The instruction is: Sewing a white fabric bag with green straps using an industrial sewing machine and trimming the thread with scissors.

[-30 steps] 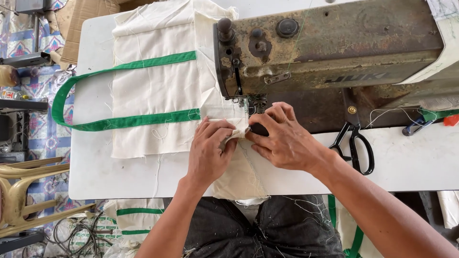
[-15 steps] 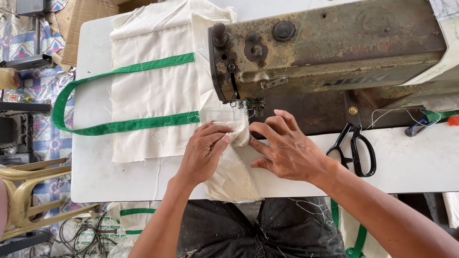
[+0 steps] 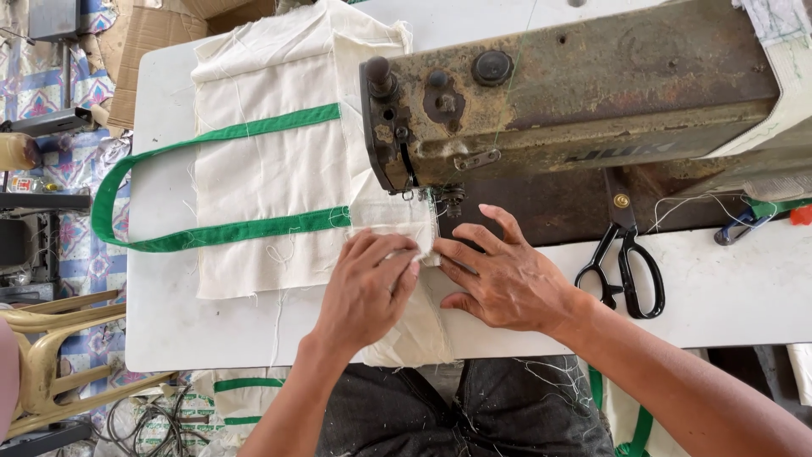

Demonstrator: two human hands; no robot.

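Observation:
A cream cloth bag [image 3: 271, 178] with a green strap handle [image 3: 135, 169] lies across the white table [image 3: 169, 330], one edge under the head of an old rusty sewing machine [image 3: 575, 93]. My left hand [image 3: 368, 288] presses flat on a folded cream strip [image 3: 393, 224] just in front of the needle. My right hand [image 3: 507, 275] lies flat beside it, fingers spread, pinning the same cloth to the table. The needle area [image 3: 440, 199] sits just beyond my fingertips.
Black scissors [image 3: 626, 267] lie on the table right of my right hand. A blue tool [image 3: 740, 224] and loose threads are at the far right. More cream and green cloth [image 3: 228, 393] hangs below the table edge. A beige plastic chair [image 3: 51, 355] and cardboard [image 3: 144, 42] stand left.
Both hands have slid slightly toward me and flattened on the cloth. The right fingers have spread out from a pinching hold near the needle.

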